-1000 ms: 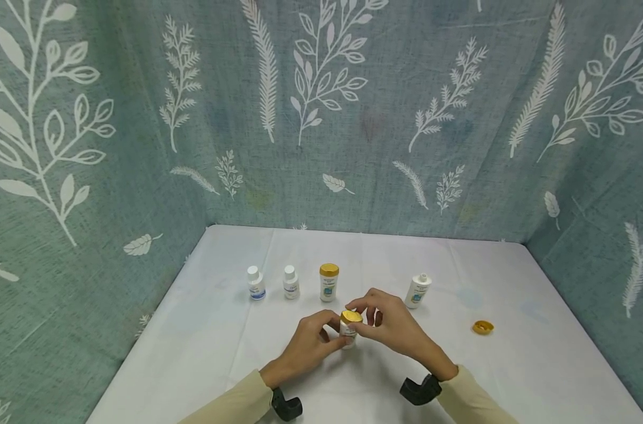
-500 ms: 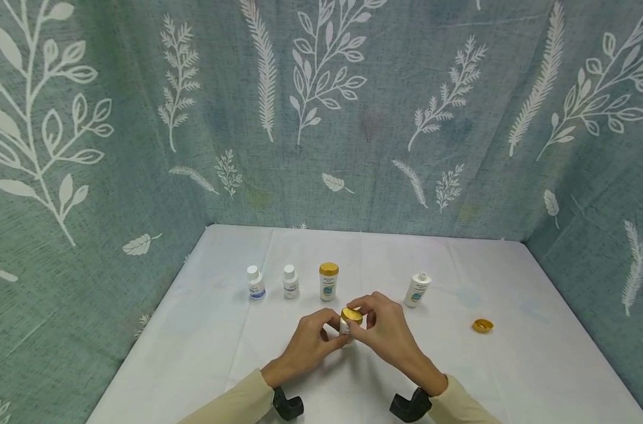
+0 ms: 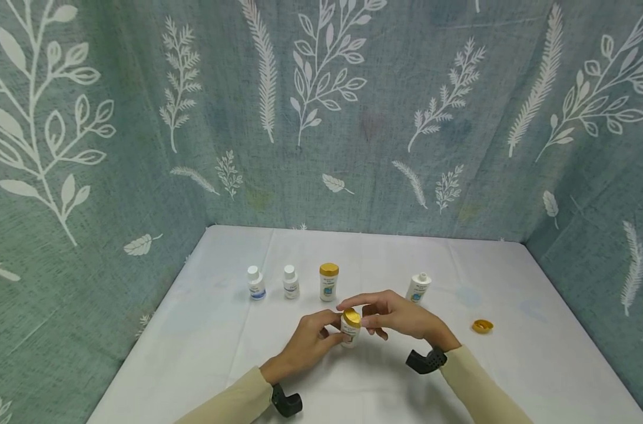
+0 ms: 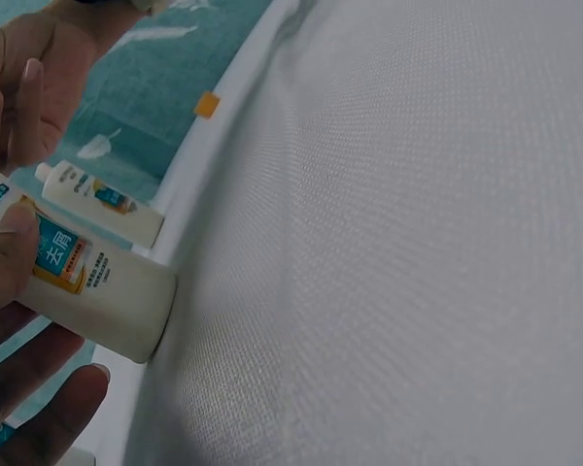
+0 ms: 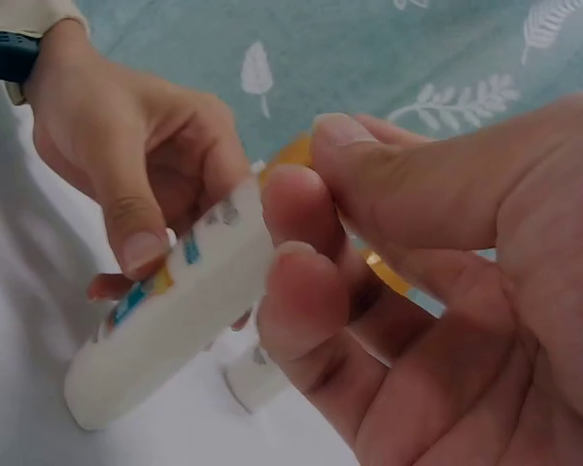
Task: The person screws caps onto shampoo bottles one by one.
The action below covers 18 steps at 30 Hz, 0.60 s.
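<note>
My left hand (image 3: 302, 347) grips a small white shampoo bottle (image 3: 349, 335) with a blue and orange label; it stands on the table. Its thumb presses the label in the left wrist view, where the bottle (image 4: 117, 306) looks large. On top sits a gold cap (image 3: 351, 318). My right hand (image 3: 401, 318) is at this cap, index finger stretched along its back and thumb on its right side. In the right wrist view the fingers partly hide the cap (image 5: 290, 155).
Behind stand two white-capped bottles (image 3: 256, 284) (image 3: 291, 282) and a gold-capped one (image 3: 328, 284). Beyond the right hand is a white bottle (image 3: 418, 288) with a bare nozzle. A loose gold cap (image 3: 482, 326) lies farther right. Patterned green cloth (image 3: 353, 147) surrounds the white table (image 3: 194, 341).
My right hand has turned about the cap, its wrist swinging inward and then back out to the right, with the index finger now straighter. The left hand and bottle stay in place.
</note>
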Each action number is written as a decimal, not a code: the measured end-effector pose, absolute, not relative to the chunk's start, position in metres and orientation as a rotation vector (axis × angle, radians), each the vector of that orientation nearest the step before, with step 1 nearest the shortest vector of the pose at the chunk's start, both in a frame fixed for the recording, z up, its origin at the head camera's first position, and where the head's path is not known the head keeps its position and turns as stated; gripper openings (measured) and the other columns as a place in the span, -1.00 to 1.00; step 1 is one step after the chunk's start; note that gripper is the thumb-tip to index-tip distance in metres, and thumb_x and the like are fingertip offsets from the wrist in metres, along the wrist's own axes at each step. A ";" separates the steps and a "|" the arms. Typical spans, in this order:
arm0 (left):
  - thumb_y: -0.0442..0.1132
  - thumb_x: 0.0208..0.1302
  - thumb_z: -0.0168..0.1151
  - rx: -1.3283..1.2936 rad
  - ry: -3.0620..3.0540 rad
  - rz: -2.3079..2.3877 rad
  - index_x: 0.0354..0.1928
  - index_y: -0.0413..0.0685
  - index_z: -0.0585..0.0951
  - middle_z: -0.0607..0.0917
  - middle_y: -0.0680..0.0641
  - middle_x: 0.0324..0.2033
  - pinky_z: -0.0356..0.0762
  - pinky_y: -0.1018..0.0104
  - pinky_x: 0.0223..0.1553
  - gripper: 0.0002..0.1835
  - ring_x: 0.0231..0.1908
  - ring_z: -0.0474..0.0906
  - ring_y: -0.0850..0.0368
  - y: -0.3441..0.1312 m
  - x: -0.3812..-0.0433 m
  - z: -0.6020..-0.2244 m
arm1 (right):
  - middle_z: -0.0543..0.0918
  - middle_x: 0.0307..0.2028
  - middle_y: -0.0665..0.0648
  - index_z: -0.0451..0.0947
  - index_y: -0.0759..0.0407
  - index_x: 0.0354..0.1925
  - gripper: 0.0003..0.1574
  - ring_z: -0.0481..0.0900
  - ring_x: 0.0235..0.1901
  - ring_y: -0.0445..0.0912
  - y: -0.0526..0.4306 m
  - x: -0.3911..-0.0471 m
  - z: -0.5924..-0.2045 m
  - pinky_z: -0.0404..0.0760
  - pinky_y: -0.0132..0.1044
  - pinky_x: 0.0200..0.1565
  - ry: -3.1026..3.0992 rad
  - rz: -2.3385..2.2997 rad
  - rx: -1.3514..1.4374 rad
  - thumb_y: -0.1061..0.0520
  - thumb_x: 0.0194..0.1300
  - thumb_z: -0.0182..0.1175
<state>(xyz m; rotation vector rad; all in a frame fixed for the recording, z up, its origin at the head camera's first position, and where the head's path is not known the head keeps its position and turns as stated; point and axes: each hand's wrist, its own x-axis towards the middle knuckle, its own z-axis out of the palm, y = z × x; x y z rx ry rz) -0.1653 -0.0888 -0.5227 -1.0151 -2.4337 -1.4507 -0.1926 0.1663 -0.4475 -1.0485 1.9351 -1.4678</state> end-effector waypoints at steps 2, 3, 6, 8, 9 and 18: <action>-0.17 0.29 0.47 -1.012 -2.439 -1.459 -0.03 0.02 0.70 0.76 0.12 -0.13 0.67 0.37 -0.32 -0.75 -0.13 0.70 0.19 -0.089 -0.165 -0.522 | 0.67 -0.10 0.22 0.49 0.04 0.40 -0.51 0.43 -0.53 0.00 0.167 -0.196 -0.448 0.48 -0.13 -0.59 1.897 -1.470 -1.073 0.20 0.58 0.11; -0.18 0.28 0.48 -1.007 -2.444 -1.463 -0.02 0.01 0.70 0.76 0.12 -0.13 0.67 0.37 -0.32 -0.74 -0.13 0.70 0.20 -0.088 -0.165 -0.521 | 0.66 -0.01 0.20 0.49 0.04 0.39 -0.52 0.42 -0.52 0.00 0.167 -0.197 -0.448 0.47 -0.12 -0.58 1.888 -1.469 -1.079 0.20 0.58 0.10; -0.24 0.26 0.49 -0.979 -2.462 -1.462 -0.01 -0.02 0.68 0.76 0.11 -0.16 0.68 0.36 -0.31 -0.71 -0.13 0.68 0.23 -0.086 -0.164 -0.519 | 0.58 0.18 0.16 0.49 0.02 0.39 -0.53 0.42 -0.49 0.00 0.166 -0.198 -0.448 0.44 -0.08 -0.56 1.889 -1.463 -1.094 0.21 0.59 0.08; -0.29 0.23 0.51 -0.961 -2.470 -1.446 -0.01 -0.04 0.67 0.76 0.11 -0.18 0.68 0.33 -0.31 -0.70 -0.15 0.67 0.24 -0.084 -0.163 -0.517 | 0.57 0.16 0.16 0.49 -0.01 0.38 -0.53 0.40 -0.49 0.01 0.165 -0.197 -0.448 0.42 -0.11 -0.55 1.906 -1.462 -1.096 0.21 0.59 0.08; -0.30 0.22 0.51 -0.953 -2.471 -1.439 -0.02 -0.05 0.67 0.76 0.10 -0.19 0.69 0.32 -0.31 -0.70 -0.16 0.67 0.24 -0.083 -0.163 -0.516 | 0.57 0.15 0.16 0.49 0.01 0.38 -0.53 0.39 -0.50 0.00 0.165 -0.197 -0.449 0.42 -0.16 -0.55 1.914 -1.466 -1.098 0.22 0.59 0.08; -0.29 0.21 0.52 -0.961 -2.441 -1.407 -0.06 -0.06 0.67 0.76 0.08 -0.22 0.68 0.33 -0.37 -0.72 -0.21 0.68 0.16 -0.081 -0.160 -0.518 | 0.55 0.03 0.21 0.47 0.28 0.30 -0.54 0.29 -0.52 -0.20 0.163 -0.191 -0.456 0.39 -0.31 -0.51 1.990 -1.534 -1.166 0.26 0.50 0.18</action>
